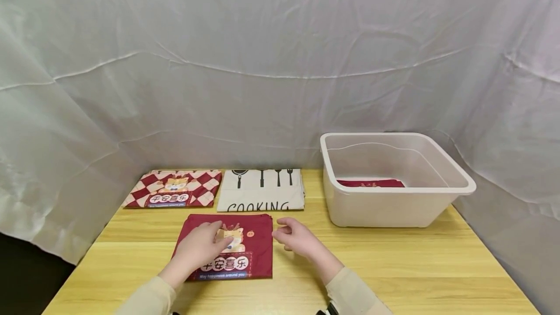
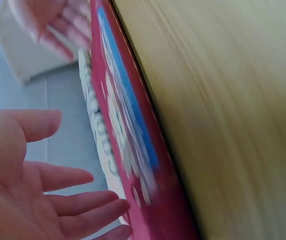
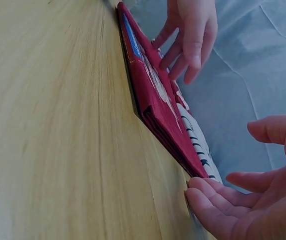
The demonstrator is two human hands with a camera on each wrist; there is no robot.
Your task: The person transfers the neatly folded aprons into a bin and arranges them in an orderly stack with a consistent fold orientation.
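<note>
Near the table's (image 1: 393, 266) front edge we rest our relaxed left hand (image 1: 199, 249) flat on the folded red apron (image 1: 258, 244), our right hand (image 1: 297, 237) loose and empty at its right edge; light, soft, floppy cloth, we judge, best lifted by both side edges.

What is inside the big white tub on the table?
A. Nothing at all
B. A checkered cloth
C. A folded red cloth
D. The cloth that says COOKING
C. In the head view, a folded red cloth lies on the bottom of the white tub, while the COOKING cloth and the checkered cloth lie outside it on the table.
</note>
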